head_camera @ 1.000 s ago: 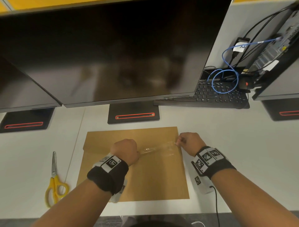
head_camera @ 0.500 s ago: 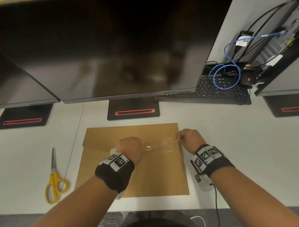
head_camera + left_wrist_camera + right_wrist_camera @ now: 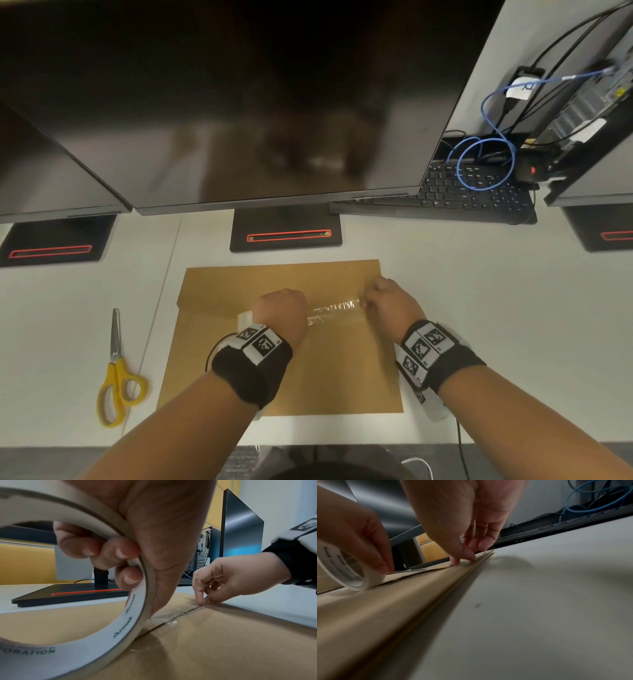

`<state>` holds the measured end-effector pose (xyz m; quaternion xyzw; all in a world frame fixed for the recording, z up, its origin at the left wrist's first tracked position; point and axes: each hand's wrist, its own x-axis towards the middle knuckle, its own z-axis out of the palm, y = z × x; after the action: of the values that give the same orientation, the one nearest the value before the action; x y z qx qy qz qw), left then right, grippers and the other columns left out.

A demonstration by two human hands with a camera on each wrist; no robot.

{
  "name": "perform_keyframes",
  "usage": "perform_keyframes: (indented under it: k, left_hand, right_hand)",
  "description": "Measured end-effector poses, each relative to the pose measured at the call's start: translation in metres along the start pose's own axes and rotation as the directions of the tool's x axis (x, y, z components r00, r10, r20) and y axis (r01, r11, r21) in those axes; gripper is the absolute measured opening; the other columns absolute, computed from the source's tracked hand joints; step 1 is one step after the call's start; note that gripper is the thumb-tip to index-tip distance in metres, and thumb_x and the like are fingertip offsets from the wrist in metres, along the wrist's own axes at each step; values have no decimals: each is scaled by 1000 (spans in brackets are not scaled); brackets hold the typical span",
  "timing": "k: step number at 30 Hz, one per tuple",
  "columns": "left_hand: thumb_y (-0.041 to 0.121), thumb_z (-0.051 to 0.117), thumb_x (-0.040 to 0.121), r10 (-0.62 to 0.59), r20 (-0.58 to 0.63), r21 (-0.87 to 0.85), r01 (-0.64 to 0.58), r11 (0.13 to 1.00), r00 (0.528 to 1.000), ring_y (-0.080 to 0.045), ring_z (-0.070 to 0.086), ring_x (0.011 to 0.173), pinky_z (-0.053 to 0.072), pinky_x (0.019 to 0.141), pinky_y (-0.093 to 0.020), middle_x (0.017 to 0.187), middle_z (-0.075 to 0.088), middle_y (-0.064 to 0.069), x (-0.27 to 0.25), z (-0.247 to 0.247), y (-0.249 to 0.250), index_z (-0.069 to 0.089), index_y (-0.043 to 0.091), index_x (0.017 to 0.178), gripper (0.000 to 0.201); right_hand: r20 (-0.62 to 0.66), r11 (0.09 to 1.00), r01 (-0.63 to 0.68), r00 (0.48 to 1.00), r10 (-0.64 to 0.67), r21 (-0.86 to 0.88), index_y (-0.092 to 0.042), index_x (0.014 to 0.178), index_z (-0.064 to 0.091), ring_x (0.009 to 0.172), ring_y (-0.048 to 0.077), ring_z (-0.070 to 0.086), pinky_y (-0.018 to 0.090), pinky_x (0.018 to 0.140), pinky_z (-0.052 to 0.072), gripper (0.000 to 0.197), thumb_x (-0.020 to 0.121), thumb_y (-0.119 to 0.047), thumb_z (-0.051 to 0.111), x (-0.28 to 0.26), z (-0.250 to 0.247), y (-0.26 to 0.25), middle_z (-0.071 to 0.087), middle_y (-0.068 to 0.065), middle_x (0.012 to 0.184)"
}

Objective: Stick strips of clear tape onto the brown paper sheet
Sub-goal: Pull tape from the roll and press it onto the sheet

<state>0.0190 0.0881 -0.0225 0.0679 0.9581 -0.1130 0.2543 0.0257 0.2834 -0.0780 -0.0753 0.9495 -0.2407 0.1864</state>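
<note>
A brown paper sheet (image 3: 308,370) lies flat on the white desk in front of me. My left hand (image 3: 281,313) grips a roll of clear tape (image 3: 135,615), fingers curled through its core, with the roll standing on the sheet. A crinkled strip of clear tape (image 3: 335,310) runs from the roll rightward to my right hand (image 3: 383,301). That hand pinches the strip's free end (image 3: 204,601) low at the sheet's right edge (image 3: 481,559). The strip lies close over the paper (image 3: 223,642).
Yellow-handled scissors (image 3: 116,373) lie on the desk left of the sheet. A large monitor (image 3: 239,102) on a black stand (image 3: 286,234) looms just behind the sheet. A keyboard (image 3: 472,195), blue cable (image 3: 486,168) and computer tower sit at back right.
Both hands have stayed on the tape with the strip stretched between them. The left hand and roll have shifted slightly right.
</note>
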Motion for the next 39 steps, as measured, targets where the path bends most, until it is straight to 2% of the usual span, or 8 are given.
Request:
perform_keyframes:
  k: [7, 13, 17, 19, 21, 25, 32, 39]
  left_hand:
    - [16, 49, 91, 23, -27, -38, -24, 999, 999, -24, 66, 92, 43, 66, -30, 104, 67, -5, 2, 4, -4, 64, 12, 100, 17]
    - [54, 40, 92, 8, -157, -258, -49, 965, 987, -26, 63, 96, 47, 76, -33, 106, 66, -5, -7, 10, -33, 51, 19, 112, 42]
    - [72, 45, 81, 31, -59, -480, -55, 876, 998, -20, 58, 81, 46, 74, -32, 81, 61, 5, -15, 18, -78, 51, 26, 82, 46]
    - [69, 46, 82, 116, -34, -539, -116, 834, 993, -19, 55, 79, 42, 80, -32, 72, 57, 7, -18, 26, -95, 49, 26, 72, 44]
    - [64, 44, 86, 183, -29, -583, -166, 795, 983, -18, 52, 87, 41, 88, -33, 76, 60, 6, -20, 33, -107, 52, 27, 76, 40]
    - [61, 48, 87, 228, -115, -683, -244, 688, 967, -17, 55, 80, 45, 76, -34, 77, 60, 4, -21, 40, -110, 53, 29, 76, 35]
    - [54, 51, 89, 207, -166, -599, -265, 756, 964, -19, 50, 74, 38, 66, -31, 70, 53, 2, -16, 30, -99, 49, 25, 77, 31]
    - [58, 51, 87, 212, -152, -528, -261, 808, 965, -15, 51, 75, 41, 68, -31, 72, 53, 10, -10, 25, -99, 54, 26, 80, 34]
  right_hand:
    - [17, 949, 305, 952, -305, -80, -9, 105, 65, 89, 31, 58, 39, 71, 51, 35, 81, -12, 39, -8, 27, -36, 63, 11, 100]
    - [1, 931, 339, 940, -342, -134, -21, 105, 66, 81, 28, 61, 35, 61, 47, 31, 76, -12, 60, -5, 32, -40, 66, 4, 98]
    - [-15, 942, 305, 951, -310, -136, -26, 114, 63, 91, 25, 58, 32, 67, 37, 37, 80, -13, 55, -4, 32, -47, 64, 0, 104]
    - [1, 941, 305, 951, -308, -144, -26, 118, 60, 96, 24, 56, 31, 69, 34, 39, 81, -14, 53, -4, 34, -49, 61, 0, 108]
    - [16, 945, 302, 953, -302, -129, -26, 121, 58, 98, 25, 54, 33, 71, 38, 41, 82, -14, 51, -3, 35, -51, 59, 1, 110]
    - [51, 951, 275, 961, -271, -138, -28, 127, 53, 102, 24, 50, 37, 75, 43, 44, 85, -15, 47, -2, 38, -51, 56, 1, 112]
    - [109, 966, 220, 972, -206, -137, -32, 132, 46, 109, 21, 43, 33, 83, 43, 46, 89, -17, 42, 0, 37, -53, 50, -2, 118]
    - [98, 968, 213, 975, -201, -132, -33, 130, 49, 109, 22, 44, 33, 85, 42, 44, 89, -16, 44, -1, 38, -53, 51, -1, 118]
